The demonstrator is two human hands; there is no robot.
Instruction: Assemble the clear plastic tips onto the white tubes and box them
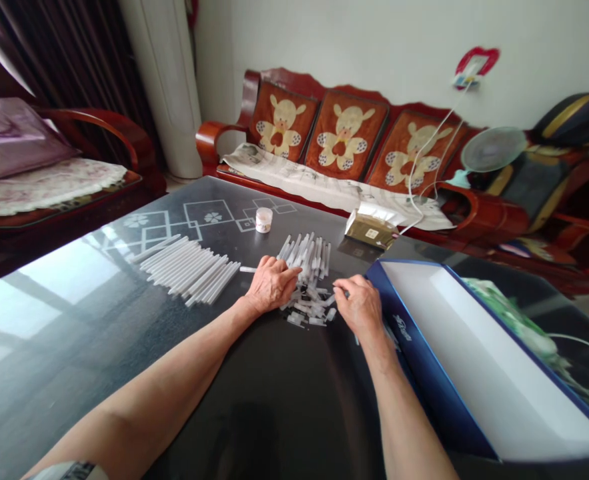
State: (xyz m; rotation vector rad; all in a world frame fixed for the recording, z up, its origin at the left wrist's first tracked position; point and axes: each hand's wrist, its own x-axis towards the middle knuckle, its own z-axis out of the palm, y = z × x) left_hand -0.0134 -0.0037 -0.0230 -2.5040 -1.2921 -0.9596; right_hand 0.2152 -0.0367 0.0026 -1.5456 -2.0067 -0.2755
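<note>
- The left edge of the dark glossy table (274,393) climbs from the middle of the frame's left side to a corner above center; a broad stretch of tabletop lies between this edge and the left forearm.
- Between the 2 forearms, at lower center, the dark surface runs down to the bottom of the frame.
- At right, a blue box (417,347) with a white interior stands just beside the right forearm, limiting the room there.
- In the upper left, a purple bag (19,137) sits on an armchair; right of it hangs a dark curtain (89,60).
- Across the upper center, a wooden sofa (219,139) carries 3 bear-pattern cushions (344,137). In front, a small jar (263,221) and, farther right, a tissue box (370,229) stand on the table.
- A fan (494,149) shows at upper right.
- Left of center lies a row of white tubes (189,270), roughly parallel, long axes slanting from lower left to upper right.
- At center, the left hand (271,283) is closed around a white tube (247,269), whose visible end points left, nearly level.
- Just right, a bunch of translucent tubes (315,253) points toward the top of the frame; below it, small clear pieces (307,311) lie at mixed angles.
- Right of these, the right hand (359,305) has curled fingers; whether they pinch anything cannot be told.
</note>
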